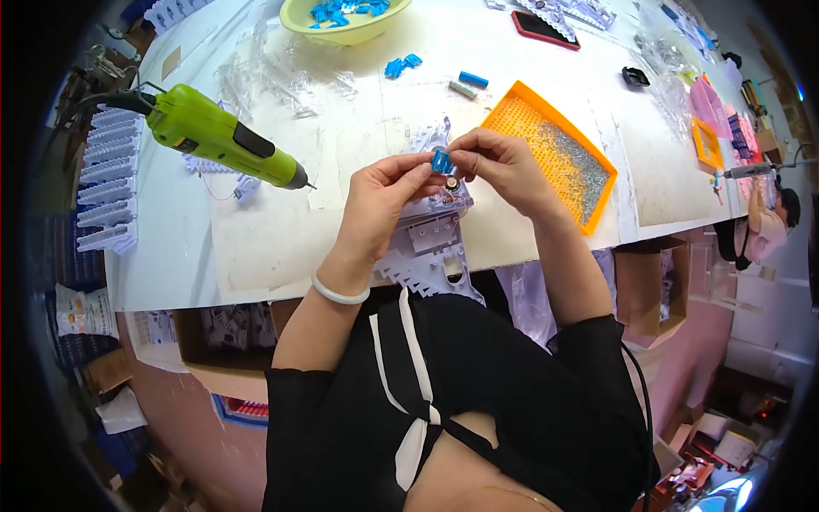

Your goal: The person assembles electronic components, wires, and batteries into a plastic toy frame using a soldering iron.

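Note:
A small blue plastic piece [441, 162] is pinched in front of me by the fingertips of both hands. My left hand [384, 194] grips its left side with thumb and forefinger, and my right hand [509, 171] its right side. Directly beneath lies a pale lavender plastic housing [433, 237] with toothed edges, reaching over the table's front edge. A small round part [451, 183] shows on it, just under the blue piece. My fingers partly cover the housing's upper end.
A green electric screwdriver [226, 141] hangs at left, bit toward my left hand. An orange tray [522, 111] holds many small screws at right. Beyond are a yellow bowl [341, 34] of blue pieces, two small cylinders [473, 79], clear plastic bags [277, 77] and stacked lavender parts [109, 179].

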Available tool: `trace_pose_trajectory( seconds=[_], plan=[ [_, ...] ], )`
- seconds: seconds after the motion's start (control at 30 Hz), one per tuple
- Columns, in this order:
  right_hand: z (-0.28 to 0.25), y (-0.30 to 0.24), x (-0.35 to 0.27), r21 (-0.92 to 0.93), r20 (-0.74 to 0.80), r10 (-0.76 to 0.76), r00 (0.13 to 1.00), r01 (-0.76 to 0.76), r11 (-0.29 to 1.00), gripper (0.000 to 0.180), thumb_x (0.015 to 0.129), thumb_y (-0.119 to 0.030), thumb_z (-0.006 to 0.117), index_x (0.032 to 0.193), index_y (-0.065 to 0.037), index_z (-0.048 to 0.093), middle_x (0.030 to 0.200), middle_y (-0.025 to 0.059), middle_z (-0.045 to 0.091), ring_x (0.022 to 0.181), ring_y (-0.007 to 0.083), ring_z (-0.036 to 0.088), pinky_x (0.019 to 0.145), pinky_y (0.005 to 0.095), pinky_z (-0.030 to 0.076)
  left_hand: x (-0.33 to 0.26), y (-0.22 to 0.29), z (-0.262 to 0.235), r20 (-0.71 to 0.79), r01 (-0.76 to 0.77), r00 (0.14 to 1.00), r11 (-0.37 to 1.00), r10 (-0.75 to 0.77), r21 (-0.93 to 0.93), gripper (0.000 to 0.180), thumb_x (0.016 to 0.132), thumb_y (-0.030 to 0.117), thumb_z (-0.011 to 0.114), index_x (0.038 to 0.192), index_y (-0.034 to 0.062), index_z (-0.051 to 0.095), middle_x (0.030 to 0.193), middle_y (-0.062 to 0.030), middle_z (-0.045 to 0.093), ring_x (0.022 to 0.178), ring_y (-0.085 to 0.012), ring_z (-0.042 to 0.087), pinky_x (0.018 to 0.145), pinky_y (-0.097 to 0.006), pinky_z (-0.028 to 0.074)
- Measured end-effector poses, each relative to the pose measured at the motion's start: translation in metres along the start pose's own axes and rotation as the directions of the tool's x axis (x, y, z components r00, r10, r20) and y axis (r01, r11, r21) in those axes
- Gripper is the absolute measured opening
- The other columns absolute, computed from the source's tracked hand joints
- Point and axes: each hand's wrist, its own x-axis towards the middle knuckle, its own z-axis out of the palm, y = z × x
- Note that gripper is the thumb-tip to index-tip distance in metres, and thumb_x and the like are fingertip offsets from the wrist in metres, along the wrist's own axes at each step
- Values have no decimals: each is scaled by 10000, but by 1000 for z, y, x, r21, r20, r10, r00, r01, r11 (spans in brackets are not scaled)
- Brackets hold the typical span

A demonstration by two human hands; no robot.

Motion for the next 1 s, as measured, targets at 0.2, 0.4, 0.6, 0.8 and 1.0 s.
trace_pose_trajectory(
  seconds=[0.2, 0.4, 0.6, 0.8, 1.0],
  plan=[
    [-2, 19, 5, -476, -35, -243, 969, 198, 857, 96, 936, -23, 684, 1029, -3, 698, 948, 55, 674, 888, 143, 673, 758, 272, 540, -2, -5, -19, 103, -401, 843, 489, 527, 774, 196, 876, 47, 714, 1066, 49, 765, 1167, -132, 721, 1120, -309, 677, 954, -365, 539],
    [2, 30, 8, -713, 79, -404, 911, 334, 616, 103, 890, -6, 701, 990, -32, 696, 970, 87, 680, 872, 242, 687, 749, 323, 554, 0, -11, -23, 210, -460, 816, 386, 539, 799, 175, 877, 50, 718, 1047, 48, 762, 1227, -122, 702, 1251, -327, 615, 1011, -400, 515],
    [3, 32, 8, -744, 72, -456, 887, 352, 568, 108, 849, -34, 709, 954, -55, 700, 935, 88, 665, 872, 300, 664, 755, 375, 549, 2, -10, -23, 236, -472, 811, 360, 535, 804, 174, 879, 48, 715, 1046, 45, 760, 1229, -133, 699, 1238, -340, 620, 1004, -407, 519],
    [4, 37, 8, -761, 82, -491, 867, 373, 531, 105, 853, -25, 728, 950, -53, 700, 914, 94, 668, 845, 271, 673, 722, 351, 547, 11, -7, -23, 262, -482, 801, 319, 539, 816, 170, 872, 40, 716, 1037, 35, 756, 1226, -145, 697, 1225, -345, 624, 1004, -415, 518],
    [2, 34, 10, -790, 117, -490, 864, 380, 481, 126, 821, -5, 723, 933, -54, 697, 905, 89, 661, 836, 285, 661, 726, 370, 542, 27, 4, -19, 397, -533, 792, 208, 464, 820, 189, 878, 39, 709, 1061, 46, 758, 1332, -142, 649, 1325, -337, 552, 1063, -418, 477]
  ],
)
